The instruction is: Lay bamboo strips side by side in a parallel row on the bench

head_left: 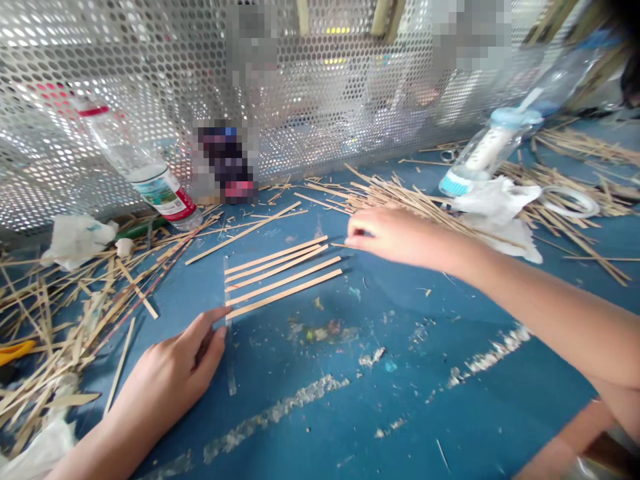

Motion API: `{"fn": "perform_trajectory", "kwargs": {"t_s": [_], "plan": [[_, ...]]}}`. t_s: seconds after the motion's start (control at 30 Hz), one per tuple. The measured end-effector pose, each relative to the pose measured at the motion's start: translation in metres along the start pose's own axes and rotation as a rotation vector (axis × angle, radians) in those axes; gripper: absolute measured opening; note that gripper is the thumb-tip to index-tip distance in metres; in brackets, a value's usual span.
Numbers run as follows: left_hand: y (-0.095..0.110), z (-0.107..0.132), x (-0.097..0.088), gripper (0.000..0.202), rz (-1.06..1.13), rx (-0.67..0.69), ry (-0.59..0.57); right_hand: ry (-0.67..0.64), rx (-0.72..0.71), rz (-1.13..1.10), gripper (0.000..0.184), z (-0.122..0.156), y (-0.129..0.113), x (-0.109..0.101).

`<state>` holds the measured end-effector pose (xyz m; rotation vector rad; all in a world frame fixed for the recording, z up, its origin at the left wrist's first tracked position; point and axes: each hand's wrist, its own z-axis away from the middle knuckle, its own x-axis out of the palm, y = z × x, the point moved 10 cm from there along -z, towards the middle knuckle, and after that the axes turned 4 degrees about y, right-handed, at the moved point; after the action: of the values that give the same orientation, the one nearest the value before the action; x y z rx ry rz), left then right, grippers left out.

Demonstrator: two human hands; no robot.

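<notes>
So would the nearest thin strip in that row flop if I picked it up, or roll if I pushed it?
Probably not floppy: the strip lies straight, though it's thin enough that it might bend. It likely won't roll, because it looks flat. Its end by the left hand meets clear tape, so it may stick a little.

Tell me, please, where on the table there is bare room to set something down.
One patch of table lies between the row of strips and right forearm, residue dotting it; another, nearer, between the left streak and right streak. Crowded: left, around the left pile; far right, around the right pile and tissue.
</notes>
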<state>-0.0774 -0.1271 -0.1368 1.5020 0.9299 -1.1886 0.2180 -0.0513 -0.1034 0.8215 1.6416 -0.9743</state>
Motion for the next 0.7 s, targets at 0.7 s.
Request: {"fn": "perform_trajectory", "kwargs": {"t_s": [0.7], "plan": [[-0.002,0.004,0.001,0.040,0.047,0.044,0.055,0.142,0.505,0.196,0.030,0.001,0.128,-0.024]]}}
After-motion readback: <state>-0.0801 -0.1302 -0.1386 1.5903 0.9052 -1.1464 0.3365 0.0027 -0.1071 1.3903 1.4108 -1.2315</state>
